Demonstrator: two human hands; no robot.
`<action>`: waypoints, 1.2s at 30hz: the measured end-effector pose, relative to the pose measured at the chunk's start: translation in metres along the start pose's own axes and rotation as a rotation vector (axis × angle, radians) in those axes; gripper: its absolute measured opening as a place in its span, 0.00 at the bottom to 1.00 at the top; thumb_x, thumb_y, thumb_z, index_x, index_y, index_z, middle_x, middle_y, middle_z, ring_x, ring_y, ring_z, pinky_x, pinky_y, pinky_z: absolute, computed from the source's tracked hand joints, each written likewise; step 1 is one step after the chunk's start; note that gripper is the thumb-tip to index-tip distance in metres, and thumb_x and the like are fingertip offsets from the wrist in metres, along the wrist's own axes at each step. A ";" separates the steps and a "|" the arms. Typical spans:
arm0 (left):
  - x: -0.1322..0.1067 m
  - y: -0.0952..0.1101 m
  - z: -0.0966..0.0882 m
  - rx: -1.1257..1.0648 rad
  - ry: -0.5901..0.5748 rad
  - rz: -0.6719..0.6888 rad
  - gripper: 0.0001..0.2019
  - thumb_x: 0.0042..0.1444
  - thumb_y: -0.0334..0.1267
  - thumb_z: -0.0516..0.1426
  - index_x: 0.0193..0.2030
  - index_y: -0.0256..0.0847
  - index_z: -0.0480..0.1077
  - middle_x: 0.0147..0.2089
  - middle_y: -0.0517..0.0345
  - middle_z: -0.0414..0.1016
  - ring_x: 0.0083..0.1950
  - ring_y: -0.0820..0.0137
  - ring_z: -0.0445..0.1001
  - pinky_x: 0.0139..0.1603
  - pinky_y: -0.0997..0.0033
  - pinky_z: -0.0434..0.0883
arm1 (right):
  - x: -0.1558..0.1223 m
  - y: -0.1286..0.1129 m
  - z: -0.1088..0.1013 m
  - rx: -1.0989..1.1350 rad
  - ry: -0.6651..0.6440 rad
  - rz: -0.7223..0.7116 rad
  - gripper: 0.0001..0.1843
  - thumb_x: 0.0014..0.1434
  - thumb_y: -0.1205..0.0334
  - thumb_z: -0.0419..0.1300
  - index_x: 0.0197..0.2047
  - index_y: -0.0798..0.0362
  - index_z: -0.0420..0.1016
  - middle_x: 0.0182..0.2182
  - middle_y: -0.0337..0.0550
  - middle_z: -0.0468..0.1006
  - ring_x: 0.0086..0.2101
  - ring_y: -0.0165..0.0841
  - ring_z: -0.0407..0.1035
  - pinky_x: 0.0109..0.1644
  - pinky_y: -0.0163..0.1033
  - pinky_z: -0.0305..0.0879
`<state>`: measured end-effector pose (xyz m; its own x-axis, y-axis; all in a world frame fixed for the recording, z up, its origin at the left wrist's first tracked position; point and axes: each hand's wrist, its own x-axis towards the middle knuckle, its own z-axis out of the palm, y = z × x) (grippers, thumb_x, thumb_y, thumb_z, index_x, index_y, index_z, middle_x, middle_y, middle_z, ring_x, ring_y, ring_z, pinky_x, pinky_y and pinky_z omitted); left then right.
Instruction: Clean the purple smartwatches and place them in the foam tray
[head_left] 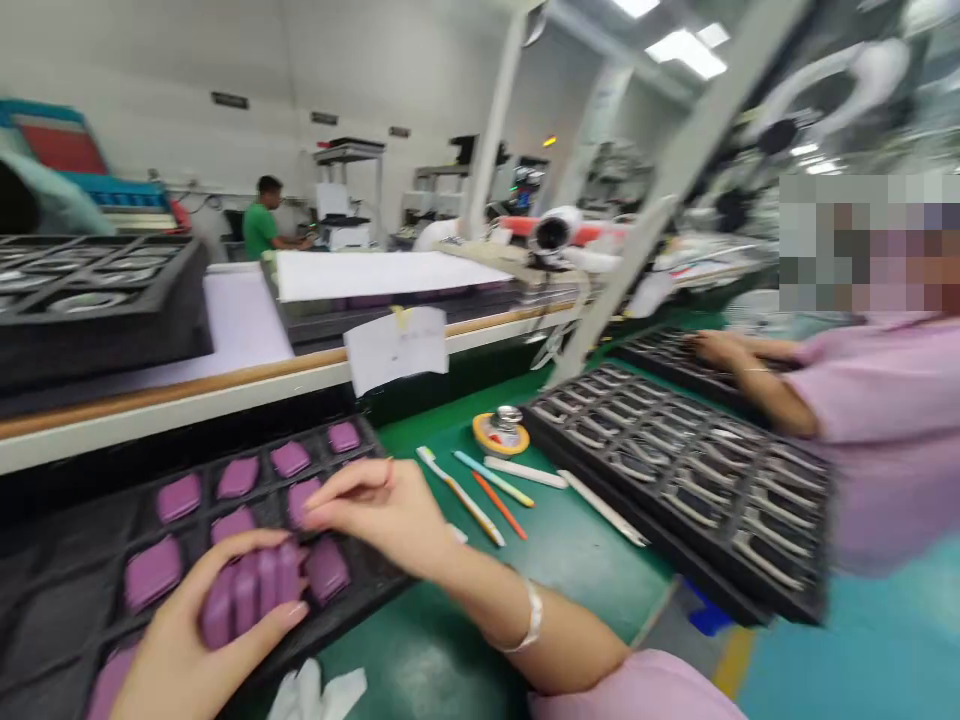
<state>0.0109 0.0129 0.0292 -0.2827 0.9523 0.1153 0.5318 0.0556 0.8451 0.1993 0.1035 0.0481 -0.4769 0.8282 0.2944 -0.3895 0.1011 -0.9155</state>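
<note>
My left hand (187,620) is closed round a row of several small purple rounded cases (251,595), pressed face to face above the black tray. Over the same tray, my right hand (382,510) pinches thumb and forefinger together at the edge of one purple case (300,498) in its compartment. The black compartment tray (56,570) carries more of these cases, one per filled pocket, such as the purple case (154,572) left of my fingers. Another purple case (328,570) lies just below my right fingertips.
Toothbrushes (461,495), white sticks (604,508) and a yellow round dish (501,433) lie on the green mat. Trays of curved metal parts (675,480) stand at right, where a co-worker's hand (724,348) works. Crumpled white tissue (315,692) sits at the front. A shelf edge (247,385) runs behind.
</note>
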 end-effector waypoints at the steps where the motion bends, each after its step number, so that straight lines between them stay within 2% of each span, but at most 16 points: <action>1: -0.006 0.007 -0.001 -0.030 -0.034 -0.043 0.22 0.45 0.51 0.68 0.46 0.48 0.75 0.49 0.59 0.82 0.53 0.55 0.78 0.60 0.57 0.73 | 0.002 0.004 -0.002 0.032 -0.001 0.049 0.11 0.50 0.57 0.76 0.34 0.54 0.85 0.29 0.40 0.84 0.31 0.33 0.80 0.43 0.39 0.79; 5: -0.008 0.029 0.001 -0.149 -0.120 -0.138 0.20 0.43 0.43 0.68 0.45 0.47 0.75 0.48 0.59 0.81 0.50 0.58 0.78 0.55 0.61 0.73 | 0.003 0.015 -0.008 0.073 -0.009 0.151 0.09 0.50 0.56 0.77 0.31 0.50 0.85 0.30 0.38 0.83 0.35 0.30 0.78 0.46 0.37 0.76; 8: -0.006 0.030 0.000 -0.191 -0.150 -0.171 0.22 0.41 0.42 0.69 0.45 0.46 0.75 0.49 0.58 0.81 0.50 0.57 0.77 0.53 0.61 0.71 | -0.002 0.014 -0.007 0.040 -0.060 0.187 0.07 0.49 0.56 0.77 0.30 0.48 0.86 0.41 0.41 0.83 0.47 0.32 0.76 0.56 0.36 0.71; 10: -0.007 0.028 0.000 -0.209 -0.156 -0.167 0.22 0.41 0.42 0.69 0.45 0.46 0.74 0.48 0.58 0.80 0.50 0.58 0.76 0.53 0.61 0.70 | -0.005 0.014 -0.003 0.018 -0.108 0.234 0.07 0.51 0.55 0.76 0.31 0.47 0.87 0.47 0.44 0.82 0.52 0.35 0.74 0.59 0.39 0.69; 13: -0.009 0.026 0.000 -0.240 -0.164 -0.149 0.21 0.42 0.41 0.70 0.46 0.48 0.74 0.48 0.61 0.80 0.51 0.60 0.75 0.55 0.62 0.67 | -0.007 0.014 0.001 -0.001 -0.164 0.304 0.07 0.54 0.54 0.74 0.32 0.47 0.87 0.51 0.46 0.81 0.52 0.38 0.75 0.58 0.42 0.71; 18: -0.009 0.026 0.002 -0.272 -0.173 -0.156 0.21 0.44 0.40 0.70 0.46 0.49 0.73 0.48 0.62 0.79 0.53 0.60 0.74 0.55 0.63 0.65 | -0.006 0.016 0.002 -0.017 -0.187 0.342 0.08 0.55 0.51 0.73 0.33 0.46 0.86 0.53 0.45 0.80 0.52 0.37 0.75 0.57 0.41 0.72; 25: -0.009 0.027 0.001 -0.288 -0.176 -0.184 0.21 0.44 0.41 0.69 0.45 0.48 0.72 0.47 0.61 0.80 0.53 0.58 0.74 0.53 0.62 0.66 | -0.010 0.014 0.004 -0.051 -0.180 0.293 0.09 0.57 0.51 0.72 0.34 0.46 0.86 0.52 0.46 0.79 0.53 0.38 0.75 0.59 0.42 0.71; 32: -0.010 0.023 0.004 -0.340 -0.158 -0.150 0.21 0.43 0.40 0.70 0.44 0.48 0.72 0.47 0.62 0.79 0.50 0.62 0.74 0.53 0.64 0.67 | -0.017 0.023 0.012 -0.087 -0.116 0.212 0.09 0.60 0.52 0.70 0.34 0.48 0.83 0.52 0.46 0.79 0.54 0.37 0.75 0.62 0.44 0.69; 34: -0.011 0.022 0.004 -0.352 -0.158 -0.150 0.21 0.43 0.39 0.70 0.45 0.47 0.72 0.47 0.61 0.78 0.49 0.62 0.74 0.53 0.64 0.67 | -0.018 0.027 0.014 -0.070 -0.100 0.185 0.08 0.60 0.53 0.70 0.39 0.47 0.81 0.51 0.45 0.79 0.53 0.35 0.75 0.61 0.43 0.70; 36: -0.011 0.022 0.004 -0.352 -0.144 -0.151 0.21 0.43 0.40 0.70 0.45 0.46 0.72 0.46 0.61 0.78 0.49 0.62 0.74 0.53 0.64 0.68 | -0.017 0.030 0.013 -0.023 -0.083 0.183 0.13 0.60 0.54 0.71 0.47 0.44 0.78 0.49 0.43 0.81 0.51 0.34 0.76 0.60 0.43 0.71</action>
<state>0.0286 0.0051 0.0442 -0.2087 0.9749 -0.0771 0.1796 0.1157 0.9769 0.1856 0.0847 0.0195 -0.6019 0.7857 0.1428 -0.2727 -0.0341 -0.9615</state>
